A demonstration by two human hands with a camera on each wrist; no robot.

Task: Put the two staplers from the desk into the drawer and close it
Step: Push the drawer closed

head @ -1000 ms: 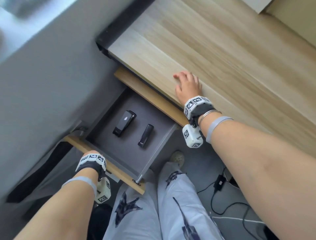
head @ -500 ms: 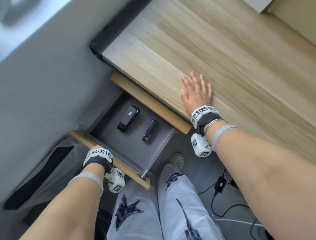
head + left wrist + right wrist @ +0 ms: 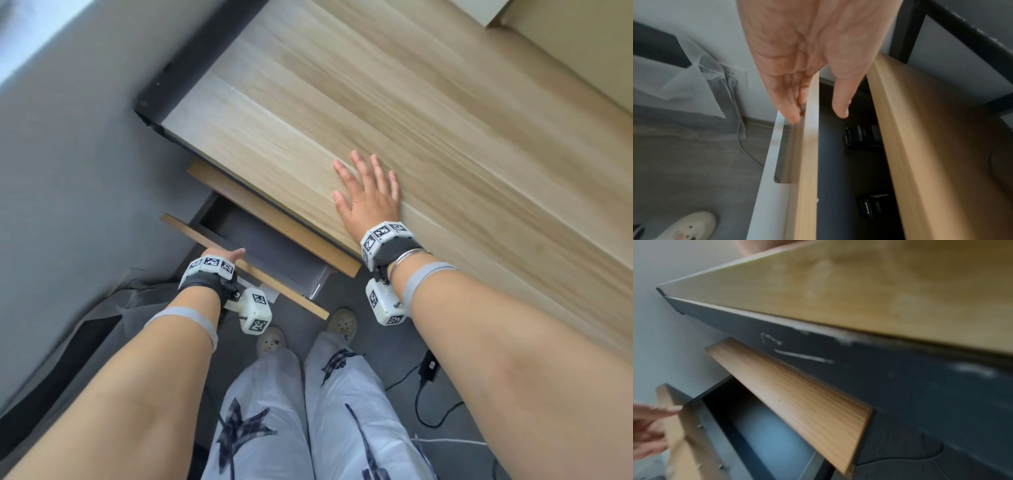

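The drawer (image 3: pixel 274 279) under the wooden desk (image 3: pixel 411 120) stands only partly out. My left hand (image 3: pixel 224 255) lies against its wooden front (image 3: pixel 807 162): the straight fingers (image 3: pixel 789 105) press the outer face and the thumb (image 3: pixel 840 104) hangs over the inside without touching it. Both black staplers (image 3: pixel 859 138) (image 3: pixel 869 206) lie on the drawer's grey floor, seen only in the left wrist view; the head view hides them under the upper drawer front (image 3: pixel 274 219). My right hand (image 3: pixel 368 192) rests flat on the desk near its front edge, fingers spread, holding nothing.
A grey wall runs along the left, with a dark cloth (image 3: pixel 85 325) on the floor beside it. My legs and shoes (image 3: pixel 340 322) stand just in front of the drawer. A black adapter and cable (image 3: pixel 430 366) lie on the floor at the right.
The drawer has slid most of the way in under my left hand's push. The staplers have gone out of the head view. My right hand has flattened on the desk.
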